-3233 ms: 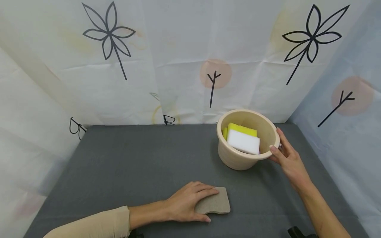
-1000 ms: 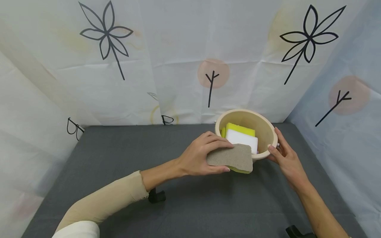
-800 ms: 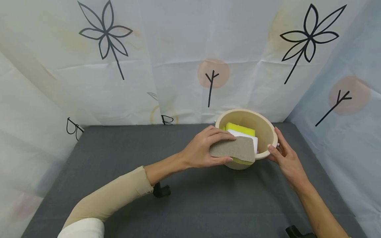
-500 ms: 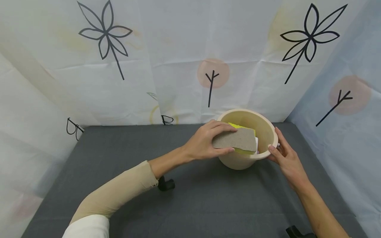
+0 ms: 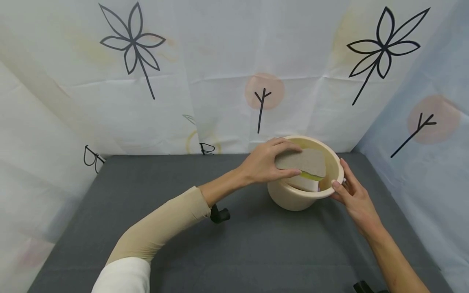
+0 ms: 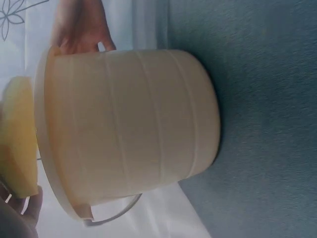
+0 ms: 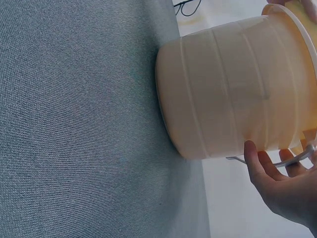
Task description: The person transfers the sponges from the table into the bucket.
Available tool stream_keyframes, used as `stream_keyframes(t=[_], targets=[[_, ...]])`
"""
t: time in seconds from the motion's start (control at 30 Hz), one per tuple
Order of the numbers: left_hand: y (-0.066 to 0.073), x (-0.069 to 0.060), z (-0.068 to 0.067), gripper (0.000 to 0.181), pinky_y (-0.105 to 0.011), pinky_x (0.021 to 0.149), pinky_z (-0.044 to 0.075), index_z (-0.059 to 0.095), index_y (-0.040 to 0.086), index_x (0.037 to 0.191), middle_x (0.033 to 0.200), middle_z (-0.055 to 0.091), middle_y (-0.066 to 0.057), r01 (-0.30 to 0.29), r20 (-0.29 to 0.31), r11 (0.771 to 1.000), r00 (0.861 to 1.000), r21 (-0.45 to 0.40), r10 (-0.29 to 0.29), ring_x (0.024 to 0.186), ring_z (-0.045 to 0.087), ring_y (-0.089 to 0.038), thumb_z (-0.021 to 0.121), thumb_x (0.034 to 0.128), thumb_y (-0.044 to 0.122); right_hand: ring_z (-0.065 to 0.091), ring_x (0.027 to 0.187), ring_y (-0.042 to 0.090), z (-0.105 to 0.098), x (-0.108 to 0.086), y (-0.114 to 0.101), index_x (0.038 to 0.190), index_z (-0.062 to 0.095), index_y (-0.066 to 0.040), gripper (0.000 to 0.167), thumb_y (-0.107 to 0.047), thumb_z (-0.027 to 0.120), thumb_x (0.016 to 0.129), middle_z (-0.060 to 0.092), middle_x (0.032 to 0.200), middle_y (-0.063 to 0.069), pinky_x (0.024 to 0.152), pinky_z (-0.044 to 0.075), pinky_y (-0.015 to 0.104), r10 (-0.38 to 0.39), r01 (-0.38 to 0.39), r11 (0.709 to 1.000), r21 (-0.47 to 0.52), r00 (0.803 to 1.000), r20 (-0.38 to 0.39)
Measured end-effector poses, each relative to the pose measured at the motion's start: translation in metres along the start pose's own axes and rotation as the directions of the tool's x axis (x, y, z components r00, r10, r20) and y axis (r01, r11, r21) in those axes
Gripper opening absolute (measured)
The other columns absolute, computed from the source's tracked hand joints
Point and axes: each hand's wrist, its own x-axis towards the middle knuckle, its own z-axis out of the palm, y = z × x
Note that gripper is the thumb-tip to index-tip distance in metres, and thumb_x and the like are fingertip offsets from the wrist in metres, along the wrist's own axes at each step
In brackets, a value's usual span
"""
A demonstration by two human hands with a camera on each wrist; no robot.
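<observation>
My left hand (image 5: 269, 162) pinches a scrub sponge (image 5: 305, 162) between thumb and fingers, its grey scouring side up and yellow foam below. The sponge is over the mouth of a cream bucket (image 5: 296, 201); the left wrist view shows its yellow foam (image 6: 19, 139) just above the rim. Under it, inside the bucket, a white block (image 5: 305, 184) is partly visible; the yellow sponge behind is now covered. At the bucket's right side my right hand (image 5: 357, 201) holds the rim, thumb in front and fingers around the outside. The right wrist view shows the fingers by the wire handle (image 7: 292, 161).
The bucket stands on a dark grey cloth-covered table (image 5: 176, 183), near its back right. A white printed curtain (image 5: 220, 61) hangs behind, with a bluish one (image 5: 432, 171) at right. Black camera mounts (image 5: 220, 214) sit at the wrists.
My left hand picked the grey-topped sponge up from the table, carried it forward and right, and now has it over the bucket's opening. The right hand stays on the rim.
</observation>
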Motion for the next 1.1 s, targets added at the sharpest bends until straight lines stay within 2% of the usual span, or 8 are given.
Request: stream_keyframes(t=[0.17,0.4,0.67,0.87,1.1], targets=[[-0.004,0.009,0.004,0.055,-0.023,0.097,0.04,0.067,0.018,0.127,0.128,0.064,0.004,0.023,0.021,0.999,0.999,0.034,-0.024,0.12,0.052,-0.011,0.08,0.0816,0.046,0.033,0.141,0.014,0.0,0.0,0.0,0.159,0.01,-0.034,0.071,-0.018,0.052,0.105,0.001,0.167,0.009,0.083,0.051,0.014,0.017,-0.017,0.999,-0.027,1.0,-0.001],[-0.01,0.019,0.006,0.059,-0.02,0.106,0.032,0.065,0.018,0.129,0.13,0.064,0.005,0.087,0.055,0.996,0.995,0.018,-0.088,0.122,0.052,-0.009,0.082,0.0805,0.046,0.034,0.14,0.014,0.0,0.0,0.0,0.16,0.01,-0.032,0.071,-0.017,0.052,0.105,0.002,0.167,0.007,0.082,0.051,0.013,0.016,-0.017,0.999,-0.031,1.0,-0.006],[-0.017,0.03,0.012,0.058,-0.018,0.107,0.03,0.065,0.018,0.129,0.131,0.062,0.006,0.131,0.094,0.991,0.987,0.028,-0.133,0.125,0.05,-0.008,0.081,0.0808,0.045,0.034,0.139,0.012,0.0,-0.001,-0.002,0.159,0.01,-0.035,0.07,-0.018,0.051,0.105,0.003,0.167,0.007,0.083,0.051,0.014,0.026,-0.027,0.999,-0.04,1.0,-0.006],[-0.024,0.034,0.017,0.059,-0.021,0.109,0.031,0.065,0.018,0.131,0.136,0.06,0.003,0.148,0.118,0.989,0.982,0.021,-0.15,0.13,0.048,-0.01,0.081,0.0812,0.045,0.029,0.143,0.02,0.001,0.0,-0.003,0.158,0.009,-0.04,0.07,-0.022,0.051,0.105,0.002,0.167,0.005,0.083,0.05,0.013,0.05,-0.051,0.996,-0.072,0.999,-0.012],[-0.03,0.035,0.025,0.058,-0.016,0.105,0.033,0.065,0.017,0.13,0.135,0.06,0.002,0.16,0.115,0.987,0.981,-0.001,-0.159,0.128,0.05,-0.008,0.081,0.0813,0.044,0.028,0.144,0.019,0.001,0.0,-0.001,0.159,0.009,-0.038,0.07,-0.02,0.051,0.105,0.001,0.167,0.004,0.082,0.05,0.013,0.038,-0.038,0.998,-0.058,0.999,-0.005]])
